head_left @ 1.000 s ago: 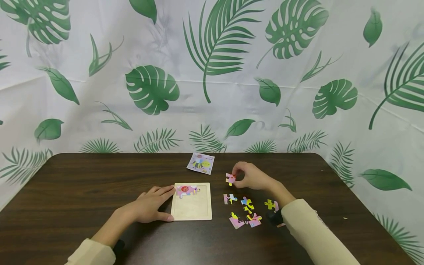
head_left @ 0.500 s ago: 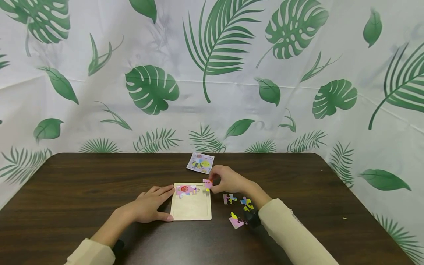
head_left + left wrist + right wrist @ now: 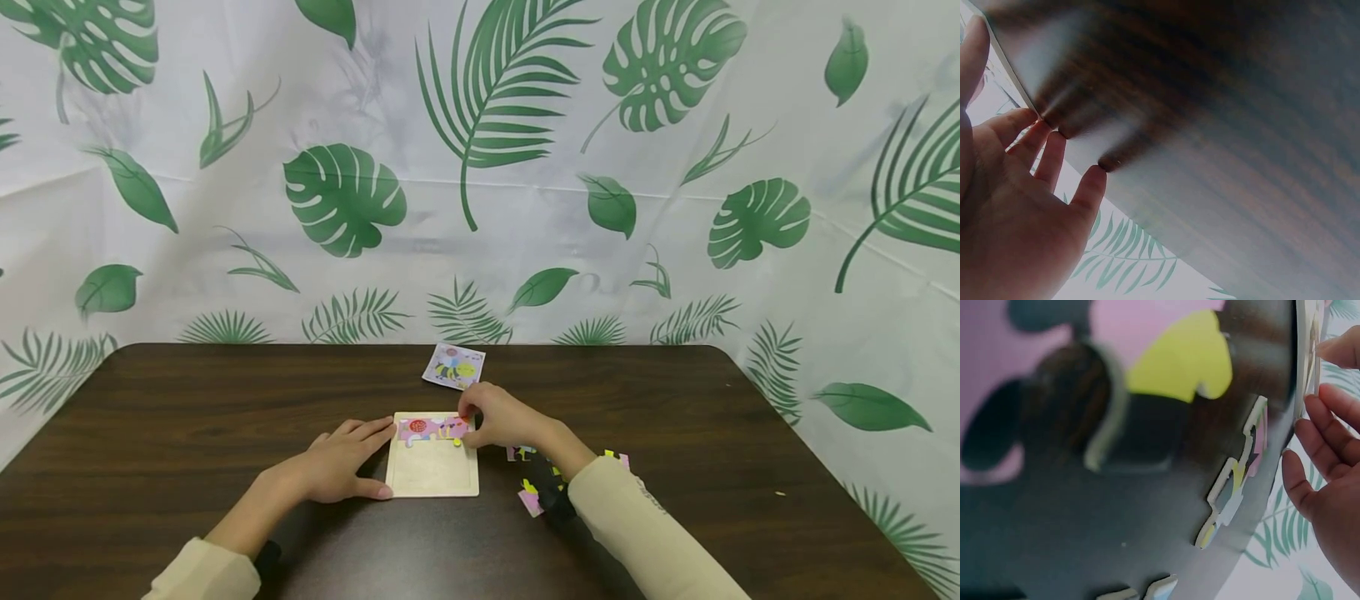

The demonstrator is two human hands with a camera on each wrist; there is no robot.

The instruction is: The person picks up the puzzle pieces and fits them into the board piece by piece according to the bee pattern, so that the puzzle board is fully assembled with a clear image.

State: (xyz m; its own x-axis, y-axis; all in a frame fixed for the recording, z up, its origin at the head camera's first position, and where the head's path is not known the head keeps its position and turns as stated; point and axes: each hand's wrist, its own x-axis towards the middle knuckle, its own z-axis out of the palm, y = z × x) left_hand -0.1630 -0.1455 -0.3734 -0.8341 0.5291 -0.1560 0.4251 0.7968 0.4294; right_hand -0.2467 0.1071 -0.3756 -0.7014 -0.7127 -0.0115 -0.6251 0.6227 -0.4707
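A square wooden puzzle tray [image 3: 431,472] lies on the table, with joined pink puzzle pieces [image 3: 417,427] along its far edge. My left hand [image 3: 335,467] rests at the tray's left side, fingers extended and thumb at the near corner. The left wrist view shows the fingertips of that left hand [image 3: 1035,187] touching down at the frame. At the tray's far right corner, my right hand [image 3: 506,421] pinches a pink puzzle piece [image 3: 456,428] between thumb and fingers. That piece sits beside the joined ones; the fingers partly cover it. In the right wrist view the held piece is hard to make out.
Several loose puzzle pieces [image 3: 530,502] lie right of the tray, partly hidden under the right forearm. One loose piece [image 3: 1179,356] looms close in the right wrist view. A bee picture card [image 3: 454,367] lies beyond the tray. A leaf-patterned cloth [image 3: 525,250] hangs behind the table.
My right hand has carried the pink puzzle piece leftward from beside the loose pieces and down into the tray's far right corner. The left hand has stayed at the tray's left side.
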